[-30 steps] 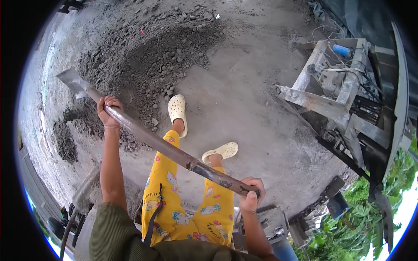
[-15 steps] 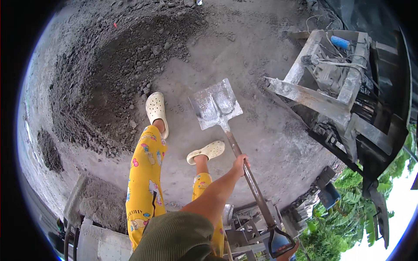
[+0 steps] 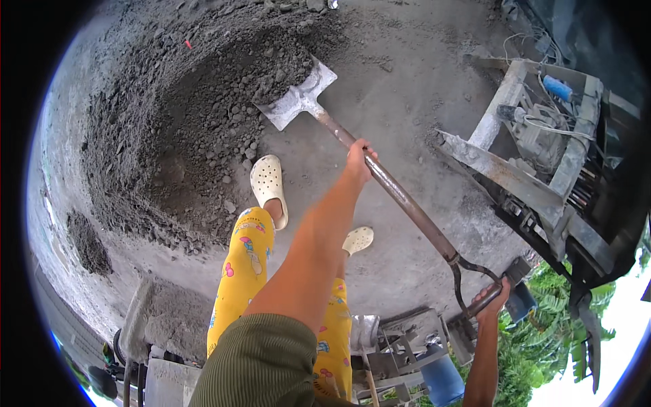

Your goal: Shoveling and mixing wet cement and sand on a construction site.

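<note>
A shovel point(image 3: 413, 209) with a brown shaft and a worn, whitish square blade point(image 3: 293, 106) slants across the middle. My left hand point(image 3: 359, 160) is wrapped round the shaft's upper-middle part, on the blade side. At the other end, my right hand point(image 3: 492, 298) grips the crossbar of the dark D-shaped handle. The blade's far edge meets the near right side of a heap of dark gravelly sand point(image 3: 210, 102); some grey material borders it there. My feet, in cream clogs point(image 3: 266, 182), stand on the dusty ground just short of the heap.
At the right stands a rusty metal frame machine point(image 3: 505, 166) with cables and a blue cylinder point(image 3: 557, 88). A blue drum point(image 3: 442, 374) and metal scraps lie at the lower right, near green plants point(image 3: 542, 332). A smaller dark pile point(image 3: 88, 244) is at far left.
The shovel has swung forward and left, its blade going from bare ground to the heap's edge. Both hands moved along with it, and my right hand has risen more into view.
</note>
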### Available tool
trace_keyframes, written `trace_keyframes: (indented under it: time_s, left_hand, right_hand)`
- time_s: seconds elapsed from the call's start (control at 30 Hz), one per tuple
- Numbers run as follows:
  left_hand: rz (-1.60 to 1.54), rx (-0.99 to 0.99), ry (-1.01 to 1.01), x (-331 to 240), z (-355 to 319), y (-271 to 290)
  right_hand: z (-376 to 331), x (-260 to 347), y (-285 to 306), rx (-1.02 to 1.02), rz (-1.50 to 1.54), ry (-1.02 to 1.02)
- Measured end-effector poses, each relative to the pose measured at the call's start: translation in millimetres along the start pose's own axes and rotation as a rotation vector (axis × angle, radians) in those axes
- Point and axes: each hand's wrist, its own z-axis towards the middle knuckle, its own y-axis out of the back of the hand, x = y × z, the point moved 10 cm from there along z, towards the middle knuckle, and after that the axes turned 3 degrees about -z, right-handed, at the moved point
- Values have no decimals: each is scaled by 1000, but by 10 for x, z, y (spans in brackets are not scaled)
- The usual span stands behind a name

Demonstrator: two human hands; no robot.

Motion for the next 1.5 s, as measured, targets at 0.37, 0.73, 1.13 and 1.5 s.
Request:
trace_keyframes:
  time_s: [0.37, 0.73, 1.13, 1.5]
  left_hand:
    - [-72, -84, -211, -906, -1426, 850]
    - [-337, 817, -335, -3449, -3713, 1185]
    - [104, -64, -144, -367, -1767, 1269]
    - [332, -194, 220, 2101, -642, 1480]
  right_hand:
    - [-104, -834, -197, 276, 65, -10]
    - [-3564, -524, -1205, 1290, 60, 1521]
    - [-272, -2127, 721, 130, 329, -140]
    - [-832, -1856, 2038, -259, 143, -317]
